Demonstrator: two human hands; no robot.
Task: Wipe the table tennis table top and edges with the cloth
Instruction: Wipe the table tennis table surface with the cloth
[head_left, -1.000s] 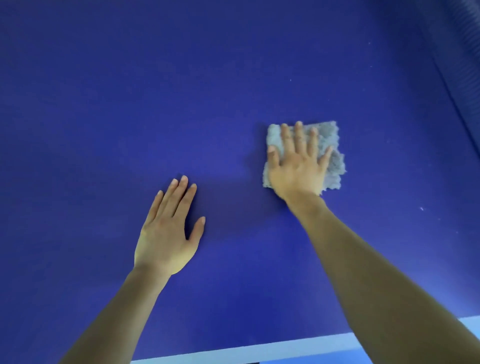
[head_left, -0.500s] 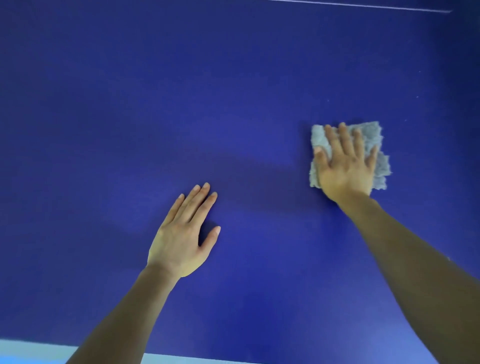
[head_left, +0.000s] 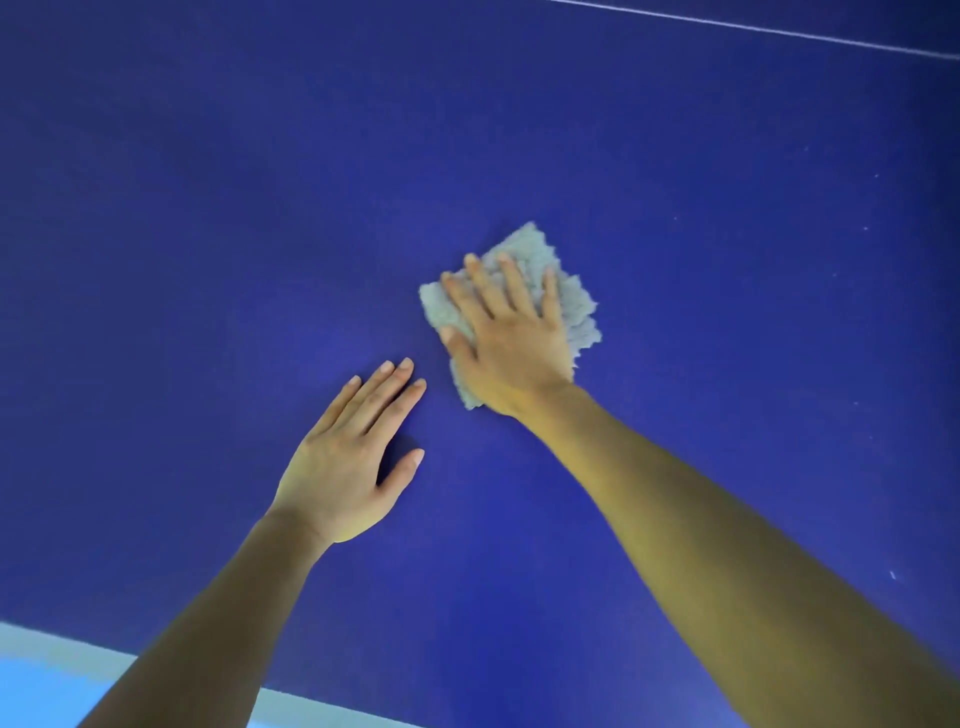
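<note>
The blue table tennis table top (head_left: 208, 234) fills the head view. A fluffy grey cloth (head_left: 574, 306) lies flat on it near the middle. My right hand (head_left: 509, 338) presses down on the cloth with straight, spread fingers and covers most of it. My left hand (head_left: 353, 462) rests flat on the bare table top just left of and nearer than the cloth, fingers straight and close together, its fingertips a short way from my right thumb.
The table's white near edge line (head_left: 47, 642) runs along the bottom left, with pale floor below it. A thin white line (head_left: 753, 28) crosses the far top right. Small pale specks (head_left: 892, 574) dot the surface at the right.
My right hand has slid the cloth leftwards, towards my left hand, and the cloth has turned slightly. My left hand stays flat on the table.
</note>
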